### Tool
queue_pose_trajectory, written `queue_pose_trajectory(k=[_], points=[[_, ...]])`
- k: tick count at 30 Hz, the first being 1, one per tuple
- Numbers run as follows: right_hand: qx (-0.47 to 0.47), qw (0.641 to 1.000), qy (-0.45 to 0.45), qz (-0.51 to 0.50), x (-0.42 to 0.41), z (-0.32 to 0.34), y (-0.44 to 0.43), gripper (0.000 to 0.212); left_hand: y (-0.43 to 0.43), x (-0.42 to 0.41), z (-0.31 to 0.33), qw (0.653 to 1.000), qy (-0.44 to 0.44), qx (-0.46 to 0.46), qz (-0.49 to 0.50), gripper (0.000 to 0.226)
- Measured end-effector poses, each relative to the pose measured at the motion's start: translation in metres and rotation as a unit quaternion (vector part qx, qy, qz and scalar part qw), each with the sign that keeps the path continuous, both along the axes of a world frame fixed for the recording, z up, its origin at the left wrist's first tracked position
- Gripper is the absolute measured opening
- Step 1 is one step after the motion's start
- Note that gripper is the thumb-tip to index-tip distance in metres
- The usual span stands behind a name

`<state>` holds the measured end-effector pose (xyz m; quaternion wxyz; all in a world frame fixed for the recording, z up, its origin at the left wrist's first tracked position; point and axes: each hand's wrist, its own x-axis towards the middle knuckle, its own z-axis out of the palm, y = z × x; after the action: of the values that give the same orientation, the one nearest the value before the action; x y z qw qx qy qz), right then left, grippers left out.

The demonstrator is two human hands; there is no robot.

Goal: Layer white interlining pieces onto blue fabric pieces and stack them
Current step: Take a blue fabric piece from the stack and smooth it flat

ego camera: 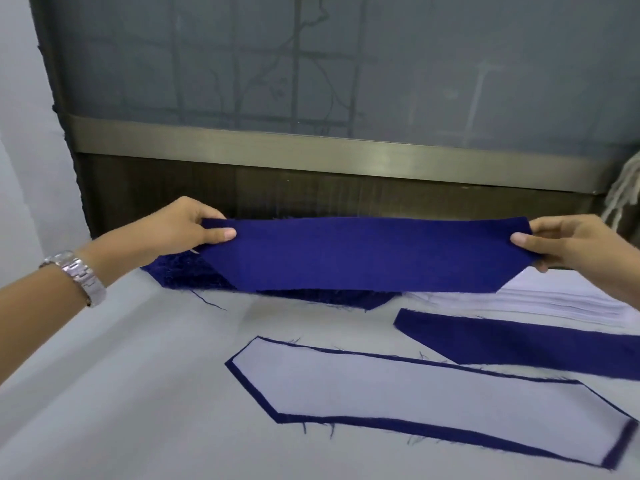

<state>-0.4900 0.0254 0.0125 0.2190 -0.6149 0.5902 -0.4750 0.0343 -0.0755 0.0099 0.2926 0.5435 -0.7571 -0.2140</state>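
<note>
Nearest, below both hands, a white interlining piece (433, 407) is laid on a bordered blue piece (619, 450), of which only a narrow frayed rim is left showing. Just beyond, below the right hand (571, 244), a bare blue strip (536, 344) is cut off by the frame edge. Behind it a white interlining stack (561, 301) is partly covered. Above the cloth-covered table (121, 375), a held blue fabric piece (363, 254) is stretched flat in the air. Each end is pinched between a thumb on top and fingers mostly hidden beneath. A wristwatch (78, 275) is worn beside the left hand (180, 230). Under that hand a blue fabric stack (187, 277) is largely concealed, its layers blurred. Farthest, a metal rail (311, 150) is seen, and pale strands (623, 188) are cropped beyond the right hand.
</note>
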Motion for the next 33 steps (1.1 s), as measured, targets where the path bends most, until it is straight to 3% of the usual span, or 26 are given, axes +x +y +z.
queue_pose_trajectory(k=[4, 7, 10, 17, 22, 26, 33], points=[[0.131, 0.990, 0.042, 0.017, -0.041, -0.020, 0.022, 0.028, 0.013, -0.014, -0.022, 0.994, -0.012, 0.104, -0.013, 0.008], [0.261, 0.957, 0.113, 0.050, -0.066, -0.039, 0.035, 0.045, 0.024, -0.022, -0.036, 0.981, -0.030, 0.185, -0.046, 0.036], [0.333, 0.928, 0.138, 0.093, -0.091, -0.062, 0.040, 0.055, 0.034, -0.029, -0.049, 0.970, -0.033, 0.228, -0.074, 0.038], [0.359, 0.906, 0.156, 0.163, -0.150, -0.115, 0.033, 0.038, 0.045, -0.030, -0.072, 0.955, -0.056, 0.257, -0.139, 0.045], [0.372, 0.903, 0.116, 0.180, -0.150, -0.132, 0.032, 0.034, 0.048, -0.024, -0.083, 0.957, -0.042, 0.243, -0.156, 0.081], [0.379, 0.899, 0.082, 0.205, -0.134, -0.133, 0.033, 0.032, 0.049, -0.022, -0.090, 0.965, -0.045, 0.216, -0.144, 0.091], [0.383, 0.893, 0.071, 0.226, -0.126, -0.129, 0.034, 0.038, 0.051, -0.023, -0.095, 0.973, -0.053, 0.199, -0.100, 0.066]])
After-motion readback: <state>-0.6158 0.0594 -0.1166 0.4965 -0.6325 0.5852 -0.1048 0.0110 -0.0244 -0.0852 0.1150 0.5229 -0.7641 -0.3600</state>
